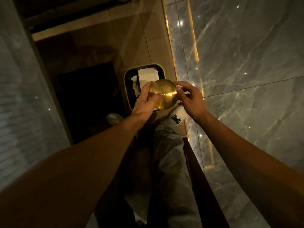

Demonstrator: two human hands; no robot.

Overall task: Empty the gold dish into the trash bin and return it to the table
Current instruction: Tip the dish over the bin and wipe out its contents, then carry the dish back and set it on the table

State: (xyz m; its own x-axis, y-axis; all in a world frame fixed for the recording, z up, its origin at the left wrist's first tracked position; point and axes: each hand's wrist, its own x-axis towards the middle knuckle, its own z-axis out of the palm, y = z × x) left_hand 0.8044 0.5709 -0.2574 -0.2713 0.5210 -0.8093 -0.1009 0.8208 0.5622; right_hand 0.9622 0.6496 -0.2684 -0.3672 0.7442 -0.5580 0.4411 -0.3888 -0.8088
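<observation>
The round gold dish point(163, 94) hangs over the open trash bin point(127, 89), a dark rectangular bin with a pale rim on the floor. My left hand point(145, 100) grips the dish's left edge, thumb lying across its shiny face. My right hand point(189, 97) is at the dish's right rim, fingertips touching it, the other fingers spread. The dish's visible face looks bare; I cannot tell whether this is its inside or its underside. White paper and crumpled tissue point(148, 76) lie inside the bin.
A grey marble wall point(246, 71) with a glowing gold strip runs along the right. A dark mat point(87, 99) lies on the floor left of the bin. My legs and pale shoes point(178, 113) stand just behind the bin. A grey marble surface fills the left edge.
</observation>
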